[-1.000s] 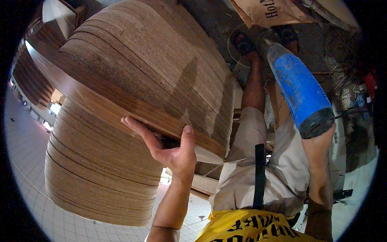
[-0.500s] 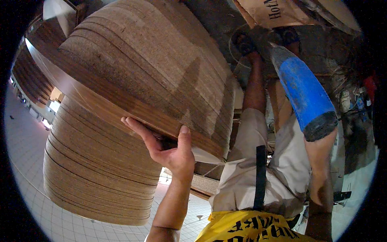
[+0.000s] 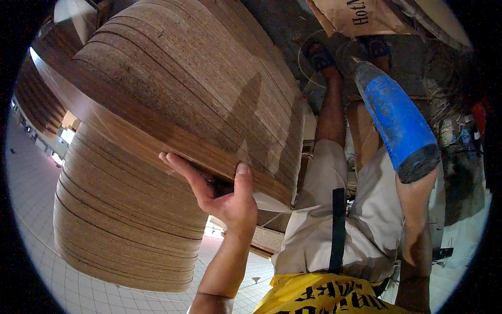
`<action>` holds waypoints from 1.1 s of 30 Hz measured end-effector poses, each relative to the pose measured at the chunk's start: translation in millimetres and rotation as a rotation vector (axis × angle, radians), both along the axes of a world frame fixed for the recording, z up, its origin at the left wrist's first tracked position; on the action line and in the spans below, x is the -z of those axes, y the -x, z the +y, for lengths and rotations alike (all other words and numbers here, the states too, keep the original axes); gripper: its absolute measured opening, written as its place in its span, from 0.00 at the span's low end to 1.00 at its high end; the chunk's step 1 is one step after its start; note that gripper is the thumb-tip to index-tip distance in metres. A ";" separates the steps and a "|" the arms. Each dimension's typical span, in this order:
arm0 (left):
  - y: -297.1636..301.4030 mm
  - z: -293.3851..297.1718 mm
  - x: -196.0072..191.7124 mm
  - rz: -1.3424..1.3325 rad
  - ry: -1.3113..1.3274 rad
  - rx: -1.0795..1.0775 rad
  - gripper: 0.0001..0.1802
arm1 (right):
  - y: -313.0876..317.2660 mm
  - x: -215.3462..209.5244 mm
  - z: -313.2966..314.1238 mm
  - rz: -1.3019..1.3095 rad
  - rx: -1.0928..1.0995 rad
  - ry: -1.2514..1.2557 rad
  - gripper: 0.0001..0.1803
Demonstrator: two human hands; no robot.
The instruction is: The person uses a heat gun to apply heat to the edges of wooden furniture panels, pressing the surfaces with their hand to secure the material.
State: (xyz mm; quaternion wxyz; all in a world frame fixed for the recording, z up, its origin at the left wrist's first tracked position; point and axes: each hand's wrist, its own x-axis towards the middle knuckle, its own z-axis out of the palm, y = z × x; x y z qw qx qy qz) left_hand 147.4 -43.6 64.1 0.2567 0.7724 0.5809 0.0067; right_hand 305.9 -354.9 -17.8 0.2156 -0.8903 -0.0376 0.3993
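Note:
My left hand (image 3: 230,206) grips the wood-grain edge of a curved board (image 3: 151,131), which lies against a tall stack of brown boards (image 3: 193,73). The thumb lies on one side of that edge and the index finger stretches along the other; the remaining fingers are hidden in the dark gap. On the right, my right hand (image 3: 415,186) is behind a blue heat gun (image 3: 400,118) with a black rear cap and a tapered grey nozzle. The tool covers its fingers. The nozzle points away from me, toward my feet, well apart from the board.
Below the edge stands another curved stack of boards (image 3: 125,209) on a tiled floor (image 3: 230,280). A brown printed paper sack (image 3: 366,18) lies at the far right, beyond my sandalled feet (image 3: 319,55). Cables and clutter (image 3: 460,131) crowd the right side.
The view has shifted slightly. My left hand keeps its hold on the board edge, and the heat gun stays at nearly the same spot and angle.

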 end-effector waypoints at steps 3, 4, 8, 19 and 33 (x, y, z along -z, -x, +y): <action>-0.8 -1.9 1.9 -0.041 0.016 -0.032 0.59 | 3.9 3.3 -3.8 -0.011 0.057 -0.020 0.40; -0.5 -3.2 3.0 -0.068 0.026 -0.058 0.59 | 1.4 4.4 -2.2 -0.006 0.046 -0.016 0.40; 1.1 -3.5 3.3 -0.046 0.017 -0.018 0.58 | 5.6 3.8 -9.1 -0.038 0.050 0.037 0.40; 11.1 0.6 4.2 0.020 0.012 0.026 0.61 | -6.4 -6.8 -5.9 -0.019 -0.021 0.027 0.41; -3.3 -2.2 0.1 0.012 0.069 -0.051 0.66 | -2.7 -2.6 -18.8 0.024 -0.012 0.086 0.45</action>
